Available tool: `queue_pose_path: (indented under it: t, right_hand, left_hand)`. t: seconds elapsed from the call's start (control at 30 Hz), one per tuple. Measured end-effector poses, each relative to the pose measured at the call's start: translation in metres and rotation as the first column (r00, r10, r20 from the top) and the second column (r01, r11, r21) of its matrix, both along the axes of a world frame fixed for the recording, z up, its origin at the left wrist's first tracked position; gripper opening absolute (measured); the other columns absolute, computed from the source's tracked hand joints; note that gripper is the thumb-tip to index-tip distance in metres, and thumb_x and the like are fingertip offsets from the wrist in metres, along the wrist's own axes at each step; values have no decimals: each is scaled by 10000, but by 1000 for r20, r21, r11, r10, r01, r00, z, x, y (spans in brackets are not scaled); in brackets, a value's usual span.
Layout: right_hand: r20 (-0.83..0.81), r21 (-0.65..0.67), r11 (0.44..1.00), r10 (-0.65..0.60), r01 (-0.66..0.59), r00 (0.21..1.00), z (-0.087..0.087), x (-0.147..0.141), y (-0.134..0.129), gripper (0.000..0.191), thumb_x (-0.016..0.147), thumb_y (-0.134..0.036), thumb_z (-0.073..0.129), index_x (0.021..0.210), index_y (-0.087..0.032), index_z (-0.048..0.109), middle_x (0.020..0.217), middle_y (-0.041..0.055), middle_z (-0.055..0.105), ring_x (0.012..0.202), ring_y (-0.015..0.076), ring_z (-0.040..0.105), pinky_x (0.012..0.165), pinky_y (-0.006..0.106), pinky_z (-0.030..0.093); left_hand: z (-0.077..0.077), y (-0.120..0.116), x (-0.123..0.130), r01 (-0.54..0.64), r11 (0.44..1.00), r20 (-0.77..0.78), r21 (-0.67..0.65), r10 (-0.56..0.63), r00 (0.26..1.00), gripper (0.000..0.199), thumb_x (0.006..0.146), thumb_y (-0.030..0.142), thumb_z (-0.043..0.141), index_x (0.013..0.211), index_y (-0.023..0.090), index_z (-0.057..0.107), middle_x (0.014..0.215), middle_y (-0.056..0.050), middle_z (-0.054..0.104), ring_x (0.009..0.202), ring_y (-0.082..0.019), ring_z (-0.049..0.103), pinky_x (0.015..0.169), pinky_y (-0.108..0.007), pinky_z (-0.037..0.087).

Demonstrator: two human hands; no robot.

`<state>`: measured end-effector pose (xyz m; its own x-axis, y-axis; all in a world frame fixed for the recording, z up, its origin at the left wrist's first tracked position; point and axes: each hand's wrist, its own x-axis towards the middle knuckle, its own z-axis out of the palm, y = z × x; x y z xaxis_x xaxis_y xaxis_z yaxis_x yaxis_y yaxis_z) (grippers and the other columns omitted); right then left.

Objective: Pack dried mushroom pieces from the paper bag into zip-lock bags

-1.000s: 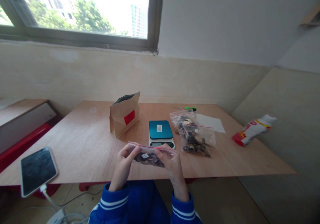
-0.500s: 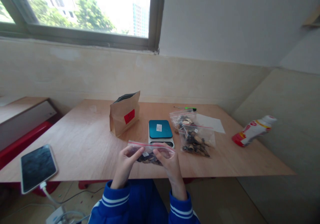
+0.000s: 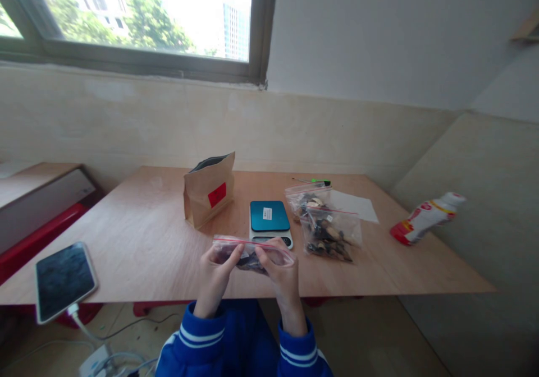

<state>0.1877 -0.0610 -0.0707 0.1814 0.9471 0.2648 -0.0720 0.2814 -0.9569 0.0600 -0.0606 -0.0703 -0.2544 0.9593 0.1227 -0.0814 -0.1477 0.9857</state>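
Observation:
Between my hands is a clear zip bag [image 3: 251, 261] with a red seal line and dark dried pieces inside. My left hand [image 3: 217, 273] pinches its top edge on the left, thumb pointing inward. On the other side my right hand [image 3: 281, 273] grips the same edge, and the two thumbs are close together near the middle. Just beyond the bag sits a kitchen scale [image 3: 269, 217] with a blue top, its front partly covered by the bag and my fingers. Two more zip bags, a front one [image 3: 330, 237] and a rear one [image 3: 309, 200], lie right of the scale with dried pieces inside.
A brown paper pouch [image 3: 209, 192] with a red label stands open-topped left of the scale. White paper [image 3: 356, 206] and a green-handled tool [image 3: 318, 182] lie behind the bags. A bottle [image 3: 427, 220] is at the right, a plugged-in tablet [image 3: 65, 281] at the left edge.
My thumbs have come closer together along the bag's top edge, and my right forearm has shifted slightly left. Both hands keep hold of the bag.

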Motion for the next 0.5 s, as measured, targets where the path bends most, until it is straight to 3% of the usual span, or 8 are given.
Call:
queue_pose_path:
  t: [0.13,0.2,0.27,0.37,0.5]
  right_hand:
    - [8,16,999,28,-28,1000,-3,2,1,146,773,-323,674,761,-179,660,751,19,633,735,160,643,663,257,536]
    - [46,27,999,34,-35,998,-3,8,1,200,786,-352,661,892,-184,680,868,48,665,814,180,650,722,289,541]
    - [139,75,996,-57,47,989,0,15,0,310,803,-371,644,1058,-195,654,1001,77,669,918,204,635,801,338,527]
    - [380,251,947,-287,201,879,8,24,-5,311,815,-353,646,1101,-230,647,1094,82,639,1051,235,573,944,422,431]
    - [594,403,900,-395,167,701,16,23,-10,199,832,-322,653,1018,-260,686,1047,55,661,1060,242,545,967,427,350]
  left_hand:
    - [3,-1,-1,-28,1000,-9,14,28,1000,243,683,380,744,769,154,717,747,-54,748,702,-202,698,655,-293,566]
    - [2,0,-5,-11,1000,-33,13,12,999,236,690,380,739,769,158,717,738,-49,745,694,-196,693,644,-285,561]
    - [0,1,-9,0,1000,-70,27,1,998,224,697,378,734,751,162,711,713,-41,735,671,-190,684,615,-276,554]
    - [-1,1,-12,34,992,-143,120,-17,990,176,730,345,714,762,173,709,745,-34,719,710,-181,674,634,-270,546]
    - [4,-1,-9,135,960,-269,246,-66,961,104,791,275,663,809,185,711,825,-40,685,807,-176,651,710,-278,527]
